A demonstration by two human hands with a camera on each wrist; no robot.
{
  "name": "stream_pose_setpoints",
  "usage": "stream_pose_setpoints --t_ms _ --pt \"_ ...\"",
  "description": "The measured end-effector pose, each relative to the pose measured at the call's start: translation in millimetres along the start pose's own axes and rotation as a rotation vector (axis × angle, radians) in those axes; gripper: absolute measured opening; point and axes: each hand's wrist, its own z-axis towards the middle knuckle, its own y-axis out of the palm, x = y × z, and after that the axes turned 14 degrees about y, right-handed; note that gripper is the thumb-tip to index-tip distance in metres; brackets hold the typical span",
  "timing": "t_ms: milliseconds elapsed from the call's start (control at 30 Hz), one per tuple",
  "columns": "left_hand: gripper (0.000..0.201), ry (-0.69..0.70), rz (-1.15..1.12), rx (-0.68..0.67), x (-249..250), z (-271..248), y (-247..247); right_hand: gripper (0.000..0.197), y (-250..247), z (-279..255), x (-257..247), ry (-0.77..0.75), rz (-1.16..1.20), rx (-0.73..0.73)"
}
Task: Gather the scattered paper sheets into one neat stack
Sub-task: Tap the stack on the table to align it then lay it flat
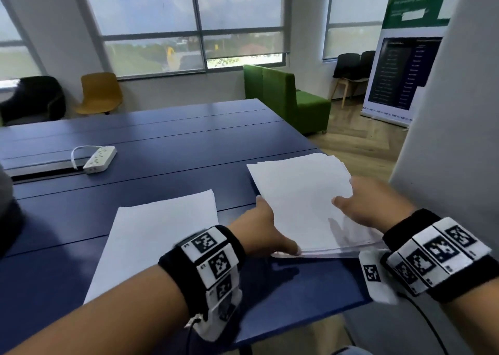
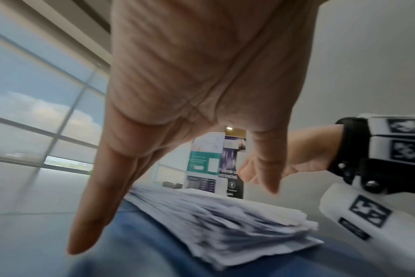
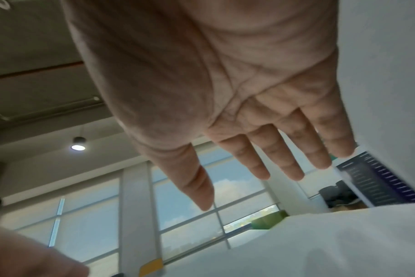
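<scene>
A thick, uneven stack of white sheets [image 1: 302, 201] lies by the right edge of the blue table [image 1: 162, 144], its edges fanned out. My left hand [image 1: 272, 225] touches the stack's left side with straight fingers, the thumb at its near corner. My right hand [image 1: 351, 195] rests flat on the stack's top right, fingers straight. A second white sheet or thin pile [image 1: 159, 238] lies apart to the left, near my left forearm. The left wrist view shows the stack's ragged layered edge [image 2: 225, 221] and my right hand [image 2: 296, 161] beyond it. The right wrist view shows my spread right hand [image 3: 261, 185] above white paper [image 3: 320, 243].
A white power strip [image 1: 100, 158] with its cord sits at the table's far left beside a cable slot. A grey pillar [image 1: 445, 138] stands close on the right. A green sofa [image 1: 291, 98] and chairs stand beyond the table.
</scene>
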Motion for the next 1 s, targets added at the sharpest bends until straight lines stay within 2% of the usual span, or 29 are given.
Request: stream_pose_setpoints --t_ms 67,167,300,367,467,567,700,933,1000 --pt "0.102 -0.087 -0.008 0.071 -11.9 -12.7 -15.1 0.046 0.1 -21.0 -26.4 -0.073 0.061 0.031" --pt "0.075 -0.194 0.038 0.161 -35.4 -35.6 -41.0 0.045 7.3 -50.4 -68.7 -0.23 0.204 -0.02" --pt "0.07 -0.368 0.065 0.22 -76.5 -70.9 -68.3 0.041 27.4 -75.7 -120.3 -0.301 0.303 -0.227" --pt "0.066 -0.462 0.074 0.224 -92.4 -88.0 -75.4 0.027 37.7 -84.4 -138.7 -0.318 0.262 -0.305" --pt "0.068 -0.559 0.099 0.196 -113.5 -112.3 -79.6 0.022 51.2 -99.4 -158.0 -0.356 0.092 -0.31" --pt "0.072 -0.588 0.102 0.164 -129.4 -126.8 -76.4 0.032 62.1 -108.3 -168.9 -0.388 -0.1 -0.249" --pt "0.078 -0.612 0.059 0.187 -146.7 -138.8 -65.7 0.036 72.0 -118.5 -183.5 -0.388 -0.19 -0.275" --pt "0.064 -0.591 -0.028 0.277 -147.6 -146.1 -57.8 0.033 85.5 -134.1 -194.5 -0.356 -0.195 -0.307" --pt "0.053 -0.588 -0.021 0.283 -148.3 -148.1 -56.6 0.033 86.8 -135.7 -193.7 -0.329 -0.198 -0.329"
